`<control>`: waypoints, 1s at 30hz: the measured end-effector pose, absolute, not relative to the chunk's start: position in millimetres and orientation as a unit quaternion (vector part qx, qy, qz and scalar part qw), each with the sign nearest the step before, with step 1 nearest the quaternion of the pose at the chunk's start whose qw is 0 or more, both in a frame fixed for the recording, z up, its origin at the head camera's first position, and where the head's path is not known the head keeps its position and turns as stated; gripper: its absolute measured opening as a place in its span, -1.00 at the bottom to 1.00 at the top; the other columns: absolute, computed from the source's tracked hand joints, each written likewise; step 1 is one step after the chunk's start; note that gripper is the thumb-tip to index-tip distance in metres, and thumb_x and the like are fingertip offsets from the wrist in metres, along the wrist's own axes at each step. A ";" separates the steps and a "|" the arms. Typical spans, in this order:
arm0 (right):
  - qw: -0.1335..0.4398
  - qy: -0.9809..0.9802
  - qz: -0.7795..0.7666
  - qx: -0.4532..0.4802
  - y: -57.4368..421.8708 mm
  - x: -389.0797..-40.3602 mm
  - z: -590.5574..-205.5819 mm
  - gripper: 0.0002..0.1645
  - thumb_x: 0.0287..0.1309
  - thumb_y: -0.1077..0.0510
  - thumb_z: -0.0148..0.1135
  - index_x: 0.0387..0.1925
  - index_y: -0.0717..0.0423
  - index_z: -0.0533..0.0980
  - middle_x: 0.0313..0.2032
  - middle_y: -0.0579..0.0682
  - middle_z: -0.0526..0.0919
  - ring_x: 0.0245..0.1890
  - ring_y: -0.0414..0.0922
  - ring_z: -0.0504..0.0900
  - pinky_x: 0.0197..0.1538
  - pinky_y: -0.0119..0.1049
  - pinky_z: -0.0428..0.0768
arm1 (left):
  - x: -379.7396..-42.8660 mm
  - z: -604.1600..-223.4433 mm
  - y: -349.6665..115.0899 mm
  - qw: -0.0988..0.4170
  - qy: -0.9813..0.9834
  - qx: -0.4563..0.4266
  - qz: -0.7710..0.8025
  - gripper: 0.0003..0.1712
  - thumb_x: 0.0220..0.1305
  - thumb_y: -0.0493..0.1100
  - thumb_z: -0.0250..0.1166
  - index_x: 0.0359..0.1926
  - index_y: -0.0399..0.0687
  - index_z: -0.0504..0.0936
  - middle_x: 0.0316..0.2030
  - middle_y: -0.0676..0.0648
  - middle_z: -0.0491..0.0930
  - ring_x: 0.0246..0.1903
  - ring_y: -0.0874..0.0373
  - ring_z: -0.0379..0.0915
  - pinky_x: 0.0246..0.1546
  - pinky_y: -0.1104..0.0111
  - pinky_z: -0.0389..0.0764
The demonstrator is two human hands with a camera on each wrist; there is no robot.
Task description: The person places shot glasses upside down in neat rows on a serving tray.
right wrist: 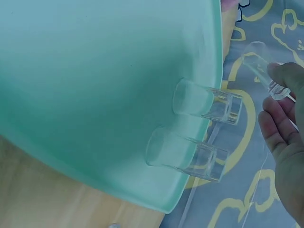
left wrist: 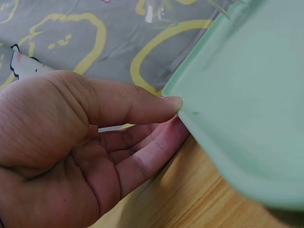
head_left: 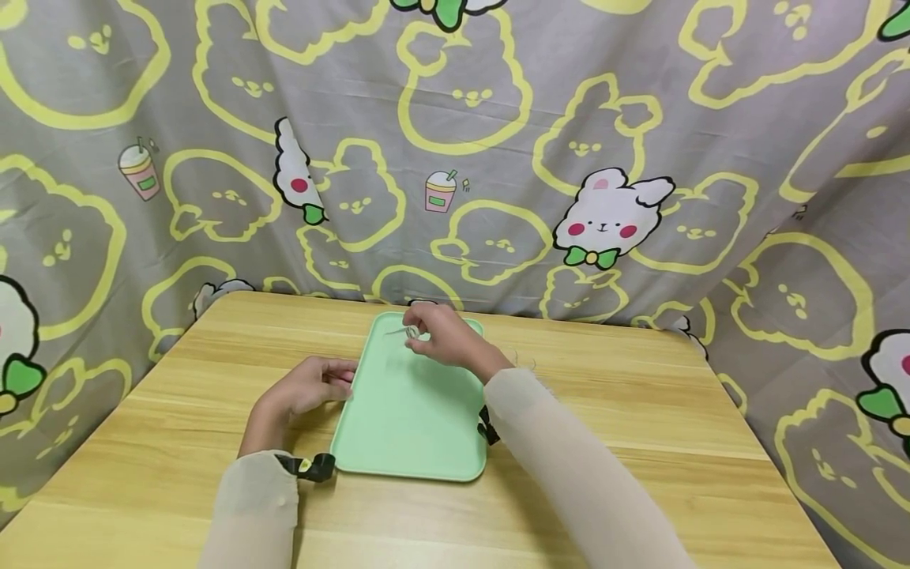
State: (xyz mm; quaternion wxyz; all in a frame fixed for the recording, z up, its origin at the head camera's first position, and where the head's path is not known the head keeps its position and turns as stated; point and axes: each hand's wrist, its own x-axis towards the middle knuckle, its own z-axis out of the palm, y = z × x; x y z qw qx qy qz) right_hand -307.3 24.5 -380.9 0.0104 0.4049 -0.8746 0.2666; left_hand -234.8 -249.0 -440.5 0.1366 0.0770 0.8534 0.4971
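Observation:
A pale green tray (head_left: 412, 411) lies on the wooden table. At its left side my left hand (head_left: 313, 385) pinches the rim; in the left wrist view the thumb (left wrist: 137, 102) is at the rim's top and the fingers are lower, against its side. My right hand (head_left: 448, 336) is raised over the tray's far end, its thumb and fingers pinching a small clear glass (right wrist: 266, 71), tilted. Two more clear glasses (right wrist: 190, 97) stand side by side on the tray close to its edge in the right wrist view; the right hand hides that area in the head view.
Faint clear outlines (head_left: 524, 360) show on the table right of the tray. Behind the table's far edge hangs a grey curtain (head_left: 490, 174) with yellow cartoon shapes, continuing along the right side. Black straps (head_left: 313, 466) are on both wrists.

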 end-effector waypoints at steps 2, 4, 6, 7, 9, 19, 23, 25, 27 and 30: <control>0.007 -0.879 0.260 0.400 23.3 -307.8 -382.8 -0.66 0.30 0.17 0.39 0.05 0.22 0.60 -0.05 0.00 0.67 -0.09 -0.10 0.62 0.02 -0.26 0.59 | -235.0 -440.8 -249.2 0.136 0.854 0.078 0.496 -0.40 0.31 -0.41 0.33 0.35 -0.45 0.45 0.03 -0.22 0.61 -0.04 0.00 0.51 -0.09 0.35 0.58; 0.007 -0.882 0.253 0.397 22.5 -308.9 -384.8 -0.67 0.30 0.17 0.39 0.05 0.19 0.63 -0.04 0.00 0.68 -0.09 -0.10 0.63 0.02 -0.25 0.60 | -235.4 -441.1 -249.4 0.135 0.855 0.079 0.495 -0.40 0.31 -0.41 0.33 0.35 -0.45 0.45 0.03 -0.21 0.62 -0.04 0.00 0.51 -0.09 0.34 0.57; 0.007 -0.883 0.252 0.395 21.8 -310.4 -387.1 -0.66 0.30 0.18 0.39 0.07 0.18 0.65 -0.03 0.01 0.71 -0.09 -0.08 0.65 0.02 -0.22 0.61 | -235.5 -441.1 -249.3 0.133 0.855 0.078 0.496 -0.40 0.30 -0.41 0.33 0.35 -0.45 0.45 0.02 -0.21 0.62 -0.04 0.00 0.51 -0.09 0.34 0.57; 0.006 -0.883 0.254 0.395 21.5 -311.2 -388.3 -0.65 0.30 0.18 0.39 0.08 0.19 0.66 -0.02 0.02 0.72 -0.08 -0.07 0.66 0.02 -0.21 0.61 | -235.5 -440.9 -249.3 0.133 0.855 0.078 0.496 -0.40 0.30 -0.41 0.33 0.35 -0.45 0.45 0.02 -0.21 0.62 -0.04 0.00 0.51 -0.09 0.34 0.57; 0.002 -0.883 0.254 0.395 21.2 -312.6 -390.7 -0.64 0.30 0.19 0.39 0.10 0.20 0.67 -0.02 0.03 0.74 -0.08 -0.04 0.67 0.01 -0.18 0.62 | -235.3 -440.7 -249.0 0.134 0.853 0.077 0.498 -0.39 0.30 -0.41 0.33 0.35 -0.45 0.45 0.02 -0.22 0.62 -0.03 0.00 0.51 -0.09 0.34 0.57; 0.008 -0.881 0.219 0.419 17.2 -314.3 -397.6 -0.64 0.32 0.17 0.39 0.10 0.20 0.68 -0.03 0.06 0.74 -0.10 -0.03 0.68 -0.03 -0.24 0.62 | -233.8 -440.8 -248.4 0.136 0.851 0.068 0.503 -0.40 0.30 -0.41 0.33 0.35 -0.45 0.45 0.03 -0.24 0.61 -0.04 0.00 0.51 -0.12 0.37 0.57; 0.004 -0.882 0.199 0.427 15.2 -312.6 -398.1 -0.63 0.33 0.16 0.37 0.11 0.22 0.67 -0.04 0.08 0.73 -0.08 -0.04 0.68 -0.01 -0.23 0.62 | -234.1 -441.6 -249.0 0.135 0.851 0.068 0.502 -0.40 0.30 -0.41 0.33 0.35 -0.44 0.46 0.02 -0.23 0.61 -0.05 0.00 0.51 -0.11 0.37 0.58; 0.001 -0.884 0.195 0.425 14.6 -312.7 -399.1 -0.63 0.32 0.17 0.38 0.11 0.22 0.67 -0.05 0.08 0.72 -0.07 -0.03 0.67 0.00 -0.21 0.61 | -234.6 -442.1 -249.4 0.135 0.851 0.069 0.503 -0.40 0.30 -0.42 0.33 0.35 -0.45 0.45 0.02 -0.23 0.61 -0.05 0.00 0.51 -0.11 0.36 0.58; -0.003 -0.888 0.193 0.418 14.3 -313.2 -400.3 -0.63 0.33 0.16 0.38 0.12 0.21 0.66 -0.04 0.07 0.72 -0.06 -0.04 0.67 0.00 -0.22 0.61 | -235.1 -442.4 -249.9 0.135 0.850 0.071 0.504 -0.40 0.31 -0.41 0.33 0.35 -0.45 0.45 0.02 -0.23 0.61 -0.05 0.00 0.51 -0.11 0.36 0.58; -0.007 -0.891 0.193 0.411 13.8 -314.6 -402.4 -0.62 0.32 0.16 0.39 0.12 0.21 0.67 -0.03 0.06 0.72 -0.06 -0.05 0.67 0.00 -0.22 0.62 | -234.9 -442.0 -249.7 0.135 0.850 0.072 0.505 -0.40 0.31 -0.41 0.33 0.35 -0.45 0.45 0.03 -0.23 0.61 -0.04 0.01 0.51 -0.10 0.36 0.58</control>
